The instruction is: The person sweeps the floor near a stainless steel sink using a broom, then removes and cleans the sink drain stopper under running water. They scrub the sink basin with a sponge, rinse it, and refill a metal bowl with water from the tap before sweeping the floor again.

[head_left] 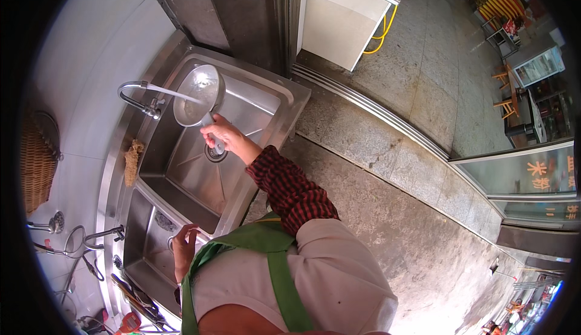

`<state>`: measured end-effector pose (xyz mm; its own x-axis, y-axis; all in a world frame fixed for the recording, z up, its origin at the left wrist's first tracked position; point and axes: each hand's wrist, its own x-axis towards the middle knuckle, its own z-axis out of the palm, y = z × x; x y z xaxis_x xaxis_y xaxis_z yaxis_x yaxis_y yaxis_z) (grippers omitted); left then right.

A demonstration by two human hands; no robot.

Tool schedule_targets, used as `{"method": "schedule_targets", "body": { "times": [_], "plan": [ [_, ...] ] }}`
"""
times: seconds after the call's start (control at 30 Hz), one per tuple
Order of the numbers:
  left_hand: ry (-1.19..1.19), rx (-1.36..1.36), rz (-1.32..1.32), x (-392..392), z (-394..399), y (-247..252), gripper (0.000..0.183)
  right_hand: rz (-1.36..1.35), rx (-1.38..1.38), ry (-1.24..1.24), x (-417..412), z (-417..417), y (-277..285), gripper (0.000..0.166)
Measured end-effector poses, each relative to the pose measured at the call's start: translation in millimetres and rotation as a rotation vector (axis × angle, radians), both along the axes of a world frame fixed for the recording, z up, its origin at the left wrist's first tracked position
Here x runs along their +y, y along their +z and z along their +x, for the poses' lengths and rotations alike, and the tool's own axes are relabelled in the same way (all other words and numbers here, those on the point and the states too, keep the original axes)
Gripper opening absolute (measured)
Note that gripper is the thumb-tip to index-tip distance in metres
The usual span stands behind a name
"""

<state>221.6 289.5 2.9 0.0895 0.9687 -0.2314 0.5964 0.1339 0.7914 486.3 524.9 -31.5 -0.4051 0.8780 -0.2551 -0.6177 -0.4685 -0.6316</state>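
Note:
My right hand [225,134] grips the grey handle of a round metal ladle or dipper [217,91] over the larger basin of a stainless steel sink [199,178]. Water pours from a curved chrome faucet [131,91] into the bowl. Below the handle's end lies the basin's drain strainer [215,153], partly covered. My left hand [185,246] hangs by the rim of the smaller basin [152,244], fingers slightly bent, with nothing seen in it. A dark scouring pad [164,221] lies inside that basin.
A tan scrubber [133,162] lies on the sink's back ledge. A second faucet [102,237] stands behind the smaller basin. A wicker basket [38,167] hangs at the wall. Metal door tracks [372,113] cross the floor to the right, beyond a concrete strip.

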Motion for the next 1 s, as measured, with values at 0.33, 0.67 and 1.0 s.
{"method": "schedule_targets", "body": {
  "times": [0.33, 0.67, 1.0],
  "plan": [
    [-0.048, 0.060, -0.020, 7, 5, 13, 0.015, -0.021, 0.018, 0.009, 3, -4, 4, 0.021],
    [-0.035, -0.010, -0.074, 8, -18, -15, 0.014, -0.049, -0.029, 0.001, 3, -6, 9, 0.022],
    [-0.014, 0.001, -0.123, 5, -9, -8, 0.016, 0.088, 0.087, 0.018, 7, -12, -5, 0.014]
  ]
}}
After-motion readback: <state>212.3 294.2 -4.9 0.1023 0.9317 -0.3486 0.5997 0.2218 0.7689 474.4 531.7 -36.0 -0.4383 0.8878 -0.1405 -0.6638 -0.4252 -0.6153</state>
